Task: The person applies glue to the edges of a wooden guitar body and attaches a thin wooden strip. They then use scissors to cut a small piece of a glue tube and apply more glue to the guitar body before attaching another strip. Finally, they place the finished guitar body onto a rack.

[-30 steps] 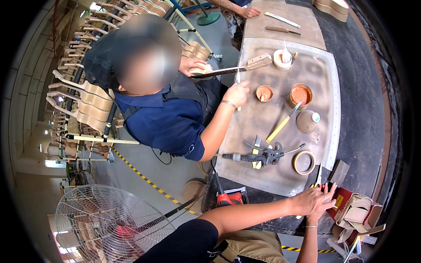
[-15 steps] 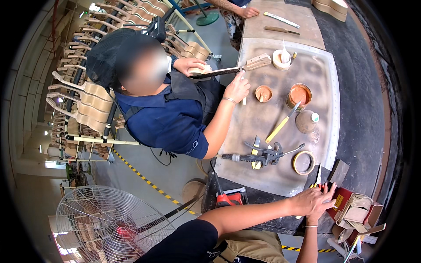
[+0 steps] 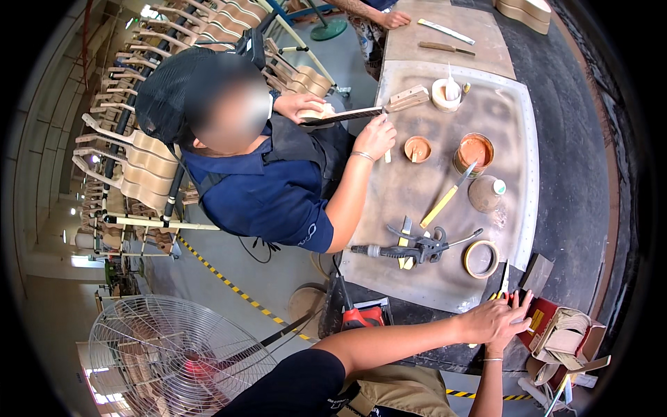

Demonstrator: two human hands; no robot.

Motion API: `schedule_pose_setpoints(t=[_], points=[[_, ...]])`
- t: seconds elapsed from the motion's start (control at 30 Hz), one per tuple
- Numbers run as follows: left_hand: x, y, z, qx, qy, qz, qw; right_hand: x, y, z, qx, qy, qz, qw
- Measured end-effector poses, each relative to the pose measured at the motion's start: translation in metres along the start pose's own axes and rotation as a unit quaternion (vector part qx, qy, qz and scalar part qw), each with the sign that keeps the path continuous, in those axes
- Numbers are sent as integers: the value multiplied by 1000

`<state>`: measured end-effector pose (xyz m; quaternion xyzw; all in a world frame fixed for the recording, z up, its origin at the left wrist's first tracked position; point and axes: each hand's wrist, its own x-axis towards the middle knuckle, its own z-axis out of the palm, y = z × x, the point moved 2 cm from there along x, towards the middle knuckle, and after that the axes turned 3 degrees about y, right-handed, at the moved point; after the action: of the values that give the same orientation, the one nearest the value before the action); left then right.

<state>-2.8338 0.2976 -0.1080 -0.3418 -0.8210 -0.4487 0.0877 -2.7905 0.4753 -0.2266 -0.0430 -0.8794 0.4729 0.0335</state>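
- A mottled grey-brown sheet (image 3: pixel 389 278) covers part of a dark table (image 3: pixel 573 160); the tape roll (image 3: pixel 481 258) lies on it near a corner.
- Left of the tape roll, a black tool (image 3: pixel 432 246) lies across yellow-handled blades.
- Beyond the tape roll stand a squat bottle (image 3: pixel 485 194) and a tin of orange-brown paste (image 3: pixel 476 149).
- Far left of the tape roll are a wire-cage fan (image 3: pixel 189 358), racked guitar bodies (image 3: pixel 149 165) and striped floor tape (image 3: pixel 233 286).
- Also left and beyond it, a co-worker in dark blue (image 3: pixel 267 198) holds a guitar neck (image 3: pixel 351 115).
- Scissors (image 3: pixel 506 275) lie just right of and below the tape roll, handles toward the hands; contact with the fingers is unclear.
- Below the tape roll, the left hand (image 3: pixel 488 324), fingers somewhat spread, overlaps the right hand (image 3: pixel 498 342), which is partly hidden; I cannot tell whether either grips anything.
- Right of and below the tape roll, a red box (image 3: pixel 543 320) with tan strips sits near the fingertips.
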Motion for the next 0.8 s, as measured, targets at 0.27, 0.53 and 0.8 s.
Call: schedule_pose_setpoints(t=[0.27,0.53,0.8], points=[[2,2,-5,-11,-8,-6,1000,6,-18,1,-22,42,-70,996],[0,-1,1,-9,-11,-11,1000,7,-7,4,0,48,-46,998],[0,-2,2,-13,3,-9,1000,6,-9,3,21,41,-47,998]])
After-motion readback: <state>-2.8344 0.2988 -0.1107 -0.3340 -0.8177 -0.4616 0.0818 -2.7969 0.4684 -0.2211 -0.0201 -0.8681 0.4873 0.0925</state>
